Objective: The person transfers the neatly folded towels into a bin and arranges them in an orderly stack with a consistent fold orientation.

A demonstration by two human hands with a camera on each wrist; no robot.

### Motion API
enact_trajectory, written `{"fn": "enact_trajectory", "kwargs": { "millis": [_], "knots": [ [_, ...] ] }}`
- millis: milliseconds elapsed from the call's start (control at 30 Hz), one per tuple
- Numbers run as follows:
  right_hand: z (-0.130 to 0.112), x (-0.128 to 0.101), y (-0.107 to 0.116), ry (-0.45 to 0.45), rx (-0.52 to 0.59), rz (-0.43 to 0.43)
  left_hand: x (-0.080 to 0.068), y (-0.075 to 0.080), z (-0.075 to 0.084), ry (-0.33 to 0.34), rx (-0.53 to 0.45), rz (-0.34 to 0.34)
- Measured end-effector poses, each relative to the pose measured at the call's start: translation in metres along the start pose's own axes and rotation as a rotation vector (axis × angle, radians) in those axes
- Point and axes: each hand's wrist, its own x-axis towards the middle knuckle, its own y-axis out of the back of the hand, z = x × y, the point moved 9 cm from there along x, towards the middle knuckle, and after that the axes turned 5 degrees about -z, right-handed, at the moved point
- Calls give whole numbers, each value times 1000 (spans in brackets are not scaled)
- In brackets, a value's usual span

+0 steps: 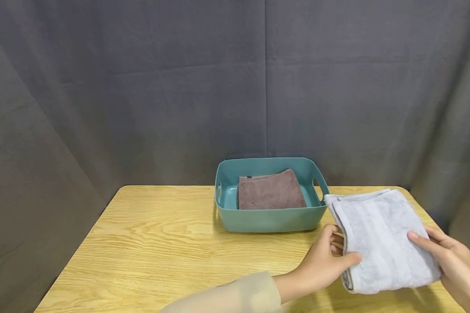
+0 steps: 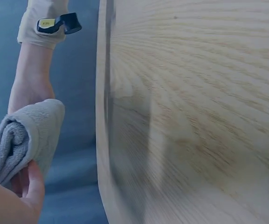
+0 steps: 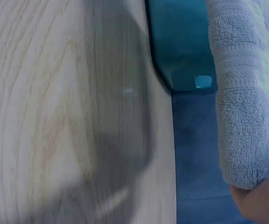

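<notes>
A folded light grey towel (image 1: 380, 234) is held between both hands over the right end of the wooden table (image 1: 160, 243). My left hand (image 1: 333, 256) pinches its left edge, thumb on top and fingers beneath. My right hand (image 1: 434, 248) grips the right edge with fingers across the top. In the left wrist view the towel's folded end (image 2: 27, 135) sits above my left hand (image 2: 17, 196), with the right forearm (image 2: 29, 88) behind. The right wrist view shows the towel (image 3: 246, 93) hanging clear of the table beside the basket, my right hand (image 3: 260, 205) at its lower end.
A teal plastic basket (image 1: 270, 219) with handle cut-outs stands at the table's back middle, just left of the grey towel. A folded brown towel (image 1: 270, 191) lies inside it. Dark grey curtain surrounds the table. The basket's corner (image 3: 181, 42) shows in the right wrist view.
</notes>
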Motion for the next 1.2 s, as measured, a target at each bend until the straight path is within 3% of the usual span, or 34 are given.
{"fn": "enact_trajectory", "kwargs": {
  "millis": [267,600,1200],
  "knots": [
    [-2,0,-17,13,1,-67,-15,14,1,-30,5,-20],
    [3,2,-31,-25,-9,-67,-30,30,0,-46,-25,-43],
    [9,0,-63,-68,-129,-73,-49,61,-7,19,-24,-51]
  ]
}}
